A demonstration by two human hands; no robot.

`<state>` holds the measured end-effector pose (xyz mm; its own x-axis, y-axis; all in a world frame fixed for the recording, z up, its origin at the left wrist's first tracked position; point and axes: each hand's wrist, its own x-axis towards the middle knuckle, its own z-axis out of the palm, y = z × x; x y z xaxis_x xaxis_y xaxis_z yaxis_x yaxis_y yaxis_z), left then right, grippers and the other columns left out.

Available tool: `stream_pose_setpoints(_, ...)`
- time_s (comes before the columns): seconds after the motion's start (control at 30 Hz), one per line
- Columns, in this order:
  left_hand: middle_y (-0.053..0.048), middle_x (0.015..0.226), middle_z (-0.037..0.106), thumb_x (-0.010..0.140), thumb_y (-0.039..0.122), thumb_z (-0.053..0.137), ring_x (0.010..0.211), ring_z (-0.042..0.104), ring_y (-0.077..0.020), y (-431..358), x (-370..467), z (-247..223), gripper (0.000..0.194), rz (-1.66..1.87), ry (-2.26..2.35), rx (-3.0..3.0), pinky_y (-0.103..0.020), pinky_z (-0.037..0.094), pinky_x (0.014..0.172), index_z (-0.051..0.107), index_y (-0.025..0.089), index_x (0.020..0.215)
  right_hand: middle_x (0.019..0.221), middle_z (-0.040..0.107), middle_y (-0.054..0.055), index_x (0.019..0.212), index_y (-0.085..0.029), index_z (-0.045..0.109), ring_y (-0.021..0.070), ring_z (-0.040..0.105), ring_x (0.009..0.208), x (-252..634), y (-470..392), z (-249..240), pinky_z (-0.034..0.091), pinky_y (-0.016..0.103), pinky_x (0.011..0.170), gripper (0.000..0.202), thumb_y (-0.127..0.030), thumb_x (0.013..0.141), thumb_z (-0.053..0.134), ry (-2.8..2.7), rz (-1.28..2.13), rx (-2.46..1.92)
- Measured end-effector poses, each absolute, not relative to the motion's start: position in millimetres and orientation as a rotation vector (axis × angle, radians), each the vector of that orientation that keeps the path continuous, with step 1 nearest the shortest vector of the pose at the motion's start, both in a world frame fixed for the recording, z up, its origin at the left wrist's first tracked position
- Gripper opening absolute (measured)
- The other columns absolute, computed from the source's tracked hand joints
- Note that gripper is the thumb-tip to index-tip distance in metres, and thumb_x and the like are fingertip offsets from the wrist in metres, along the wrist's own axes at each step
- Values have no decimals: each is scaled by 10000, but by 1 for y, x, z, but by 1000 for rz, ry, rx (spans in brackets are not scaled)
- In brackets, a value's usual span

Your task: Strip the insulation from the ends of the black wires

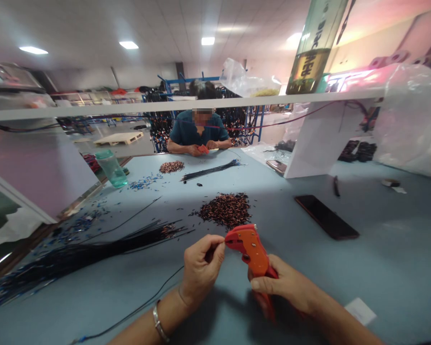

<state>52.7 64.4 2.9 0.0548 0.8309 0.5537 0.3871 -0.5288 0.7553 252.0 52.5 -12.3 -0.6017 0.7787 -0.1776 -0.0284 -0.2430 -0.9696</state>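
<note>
Left hand [203,262] pinches black wire [154,297]; right hand [284,282] grips red-orange stripper [254,249].

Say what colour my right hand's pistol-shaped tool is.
The tool is orange and red (best: head view).

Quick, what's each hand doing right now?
Left hand: closed, pinching a thin black wire.
Right hand: closed around the red-orange hand tool.

At lower centre I have a wire [143,304] in my left hand [203,266] and, just right, the stripper [255,249] in my right hand [289,282]. Behind the stripper lies the heap [227,210]; the bundle [104,254] lies lower left, the phone [326,216] right. A bottle [312,57] stands on the shelf [237,102], upper right; a co-worker [187,132] is behind the table [273,211], upper centre.
</note>
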Motion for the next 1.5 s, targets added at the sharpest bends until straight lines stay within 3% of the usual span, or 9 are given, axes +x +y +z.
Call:
stream_pose_setpoints(0.77, 13, 595, 591, 866, 260, 552, 527, 479, -100, 69, 53, -3, 207, 1405, 1292, 1845, -182, 396, 505, 699, 151, 768, 343, 469, -45, 471, -201, 462, 76, 415, 272, 242, 50, -13, 295, 181, 291, 526, -611, 686, 710, -1504, 1718, -1121)
stream_pose_setpoints(0.93, 36, 544, 515, 847, 269, 556, 487, 426, -89, 71, 56, -3, 205, 1422, 1313, 1811, -173, 364, 466, 669, 154, 720, 385, 521, -26, 504, -189, 497, 95, 478, 313, 244, 52, -8, 370, 191, 329, 508, -616, 691, 700, -1465, 1781, -1106)
stream_pose_setpoints(1.13, 35, 552, 516, 839, 280, 554, 486, 422, -89, 73, 57, -7, 202, 1410, 1321, 1779, -175, 364, 467, 661, 156, 720, 449, 599, -25, 682, -190, 520, 120, 532, 344, 247, 54, -10, 428, 208, 354, 435, -573, 687, 726, -1364, 1844, -1076)
stream_pose_setpoints(1.5, 26, 564, 551, 805, 320, 588, 514, 466, -104, 84, 46, -10, 206, 1437, 1396, 1664, -181, 391, 487, 656, 156, 699, 444, 605, -5, 655, -180, 513, 136, 563, 346, 259, 58, -7, 422, 215, 361, 386, -491, 706, 735, -1131, 1900, -996)
